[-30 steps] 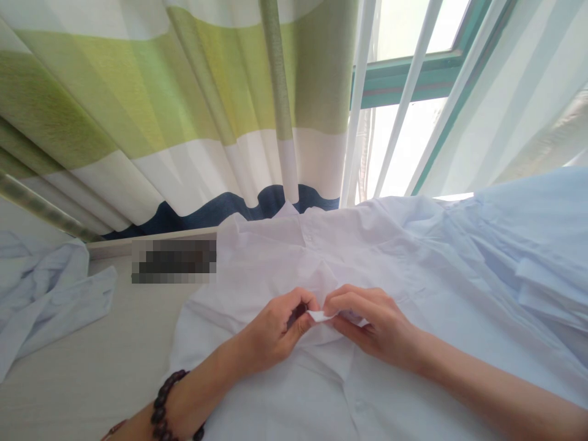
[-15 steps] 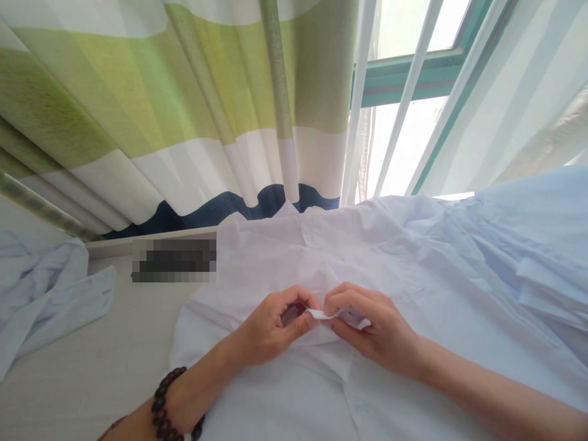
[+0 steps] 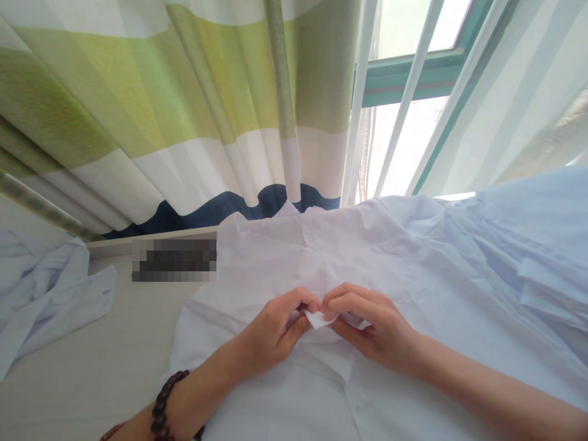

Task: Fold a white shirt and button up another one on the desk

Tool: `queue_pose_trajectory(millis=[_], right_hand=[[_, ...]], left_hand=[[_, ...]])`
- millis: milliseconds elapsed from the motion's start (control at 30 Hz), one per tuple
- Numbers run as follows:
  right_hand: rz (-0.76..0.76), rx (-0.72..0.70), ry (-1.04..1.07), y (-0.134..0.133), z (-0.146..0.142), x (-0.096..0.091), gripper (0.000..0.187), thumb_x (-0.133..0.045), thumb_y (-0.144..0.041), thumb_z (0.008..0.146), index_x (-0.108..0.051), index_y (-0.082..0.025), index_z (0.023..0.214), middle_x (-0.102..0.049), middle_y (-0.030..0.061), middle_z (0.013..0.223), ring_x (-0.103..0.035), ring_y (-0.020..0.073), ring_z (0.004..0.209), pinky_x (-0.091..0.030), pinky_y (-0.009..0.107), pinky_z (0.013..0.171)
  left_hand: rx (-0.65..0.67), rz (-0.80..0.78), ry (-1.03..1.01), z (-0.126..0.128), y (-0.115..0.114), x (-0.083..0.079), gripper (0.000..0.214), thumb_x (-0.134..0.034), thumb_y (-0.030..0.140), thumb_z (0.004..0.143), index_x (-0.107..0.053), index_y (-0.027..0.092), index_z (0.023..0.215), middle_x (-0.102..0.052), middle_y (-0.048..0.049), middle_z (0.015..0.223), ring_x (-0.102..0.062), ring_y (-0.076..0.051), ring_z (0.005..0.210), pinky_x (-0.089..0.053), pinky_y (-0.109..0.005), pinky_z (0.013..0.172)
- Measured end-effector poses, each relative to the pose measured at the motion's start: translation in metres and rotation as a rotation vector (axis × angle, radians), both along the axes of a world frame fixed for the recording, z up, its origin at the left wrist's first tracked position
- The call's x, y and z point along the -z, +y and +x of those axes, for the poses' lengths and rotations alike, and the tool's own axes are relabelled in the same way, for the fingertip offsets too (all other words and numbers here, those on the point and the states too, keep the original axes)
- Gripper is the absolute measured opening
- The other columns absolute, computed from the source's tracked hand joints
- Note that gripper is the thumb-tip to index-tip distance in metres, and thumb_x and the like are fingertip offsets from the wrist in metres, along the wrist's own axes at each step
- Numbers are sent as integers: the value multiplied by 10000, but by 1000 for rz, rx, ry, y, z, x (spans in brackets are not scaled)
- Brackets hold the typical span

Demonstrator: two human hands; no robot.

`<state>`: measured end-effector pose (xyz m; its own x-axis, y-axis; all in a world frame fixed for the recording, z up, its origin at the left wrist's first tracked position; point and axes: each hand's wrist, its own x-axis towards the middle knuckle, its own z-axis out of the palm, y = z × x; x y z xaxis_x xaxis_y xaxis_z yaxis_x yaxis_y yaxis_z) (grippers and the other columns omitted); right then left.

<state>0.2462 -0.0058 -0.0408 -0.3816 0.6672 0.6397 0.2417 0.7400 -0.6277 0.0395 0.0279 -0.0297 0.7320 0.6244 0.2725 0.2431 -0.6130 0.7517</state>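
A white shirt (image 3: 390, 245), thin and wrinkled, is spread out in front of me. Its front edge (image 3: 318, 320) is lifted into a small fold between my hands. My left hand (image 3: 271, 327) pinches one side of that fold between thumb and fingers. On the other side, my right hand (image 3: 379, 321) grips the same edge, fingers curled over and thumb below. The fingertips of both hands nearly meet. Whether a button or buttonhole lies under them is hidden. A dark bead bracelet (image 3: 160, 407) circles my left wrist.
At left, another crumpled white cloth (image 3: 55, 294) lies on the pale tabletop (image 3: 128, 343). A blurred-out dark object (image 3: 174, 260) sits by the back edge. Behind hangs a green and white curtain (image 3: 193, 92), with white bars (image 3: 407, 98) at the window. More white fabric (image 3: 542, 239) is bunched at right.
The pinched fold has turned, so a small pointed flap of white cloth now shows downward between my fingertips. My left hand has rolled slightly; the right has hardly moved.
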Motion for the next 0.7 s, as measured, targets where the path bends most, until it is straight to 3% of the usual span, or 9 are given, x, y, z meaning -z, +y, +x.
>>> queue_pose_trajectory(millis=[167,367,567,700], right_hand=[[-45,5,27,-1,0,-1,169,-560,-88,853,-551,-202,977,-653,30,871,-605,108,726,-482,205,648],[-140,-72,27,-1,2,-3,257,-571,-64,807,-568,-207,1020,-643,36,919,-600,120,765,-473,222,662],[-292,-109,7,0,5,-3,167,-618,-108,801,-585,-200,937,-625,11,860,-573,106,715,-448,207,621],[-394,-134,13,3,6,-4,58,-621,-193,847,-619,-187,905,-632,4,823,-546,89,662,-409,185,563]], left_hand=[[27,195,-51,0,-1,2,144,-428,74,906,-455,197,976,-582,-12,886,-558,-103,782,-455,-179,740],[68,301,-78,0,0,0,106,-453,109,935,-478,182,1008,-623,-36,878,-594,-113,766,-473,-183,717],[146,293,-54,1,0,-2,98,-423,134,959,-504,163,1006,-633,-64,871,-607,-132,774,-480,-208,708],[103,195,-31,0,2,-2,112,-440,196,963,-544,154,948,-640,-49,822,-592,-120,715,-473,-196,678]])
